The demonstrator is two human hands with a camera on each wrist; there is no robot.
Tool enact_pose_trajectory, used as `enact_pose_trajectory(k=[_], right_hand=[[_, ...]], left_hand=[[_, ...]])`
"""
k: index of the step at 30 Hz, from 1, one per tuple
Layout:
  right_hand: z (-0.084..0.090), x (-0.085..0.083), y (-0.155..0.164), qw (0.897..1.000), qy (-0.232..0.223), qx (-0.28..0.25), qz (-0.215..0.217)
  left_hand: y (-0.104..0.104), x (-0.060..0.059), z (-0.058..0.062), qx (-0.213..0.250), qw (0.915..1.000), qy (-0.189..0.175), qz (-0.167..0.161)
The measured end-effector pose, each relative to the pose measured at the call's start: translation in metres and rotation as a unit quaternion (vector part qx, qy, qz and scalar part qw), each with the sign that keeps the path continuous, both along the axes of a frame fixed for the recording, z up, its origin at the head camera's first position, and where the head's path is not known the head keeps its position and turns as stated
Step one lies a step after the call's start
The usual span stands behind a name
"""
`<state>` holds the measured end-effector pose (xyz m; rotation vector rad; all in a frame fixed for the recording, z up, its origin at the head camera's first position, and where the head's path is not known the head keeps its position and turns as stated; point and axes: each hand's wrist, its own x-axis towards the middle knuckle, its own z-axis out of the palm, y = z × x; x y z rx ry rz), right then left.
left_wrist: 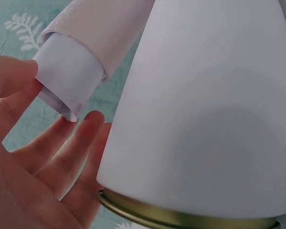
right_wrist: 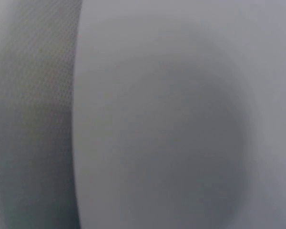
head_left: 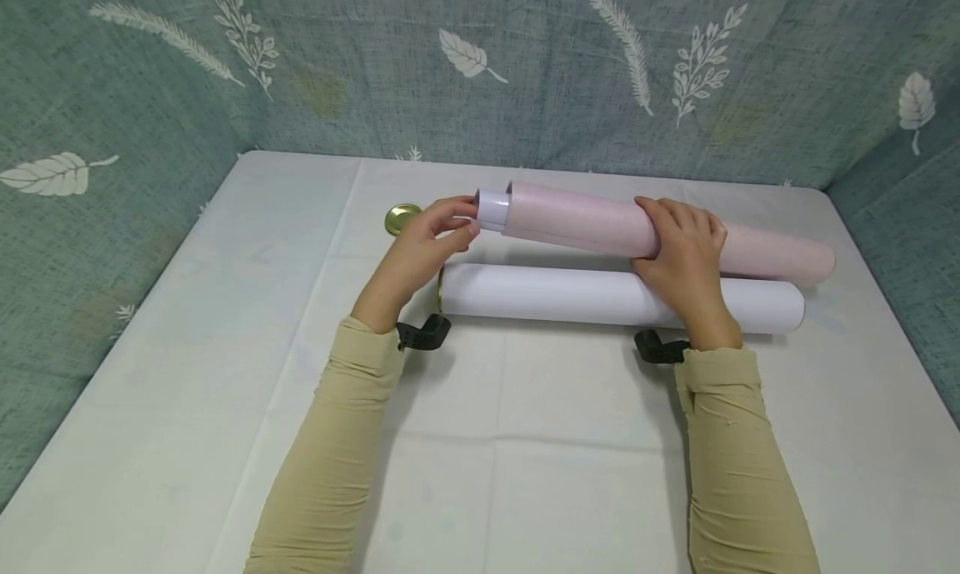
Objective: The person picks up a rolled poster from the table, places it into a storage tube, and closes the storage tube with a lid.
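Note:
A pink rolled sheet (head_left: 585, 221) lies slantwise at the back, with the end of a white paper roll (head_left: 492, 209) sticking out of its left opening. My left hand (head_left: 427, 245) pinches the rim of that white end between thumb and finger. The other fingers spread below it in the left wrist view. Over the middle of the pink roll, my right hand (head_left: 684, 262) grips it from above. A white cardboard tube (head_left: 540, 293) lies just in front, passing under the right hand. Its left end has a gold metal rim (left_wrist: 190, 217).
Left of the rolls, behind the left hand, a round gold lid (head_left: 402, 217) lies on the white-covered table (head_left: 465, 491). Green leaf-patterned cloth (head_left: 360, 66) stands up around the back and sides. The tube's white surface (right_wrist: 171, 143) fills most of the right wrist view.

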<state>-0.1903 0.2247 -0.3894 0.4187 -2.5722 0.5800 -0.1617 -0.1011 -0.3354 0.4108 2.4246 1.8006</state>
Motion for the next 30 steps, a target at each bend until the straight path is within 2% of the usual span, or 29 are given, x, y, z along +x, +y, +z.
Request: enact_pose_trajectory(k=[7,14,17,30], right_hand=[[0.001,0.0,-0.001,1.0,-0.002,0.0,-0.001],[0.0,0.0,0.0,1.0,0.002,-0.002,0.001],[0.0,0.0,0.0,1.0,0.003,-0.003,0.002],[-0.001,0.0,0.0,1.0,0.005,-0.005,0.002]], left_hand=[[0.001,-0.001,-0.003,-0.011,0.9997,-0.018,-0.01],[0.0,-0.014,-0.022,-0.023,0.9993,-0.012,-0.028],[0.0,-0.017,-0.027,-0.03,0.9988,-0.003,-0.037],[0.005,-0.015,-0.028,-0.077,0.9955,0.005,-0.055]])
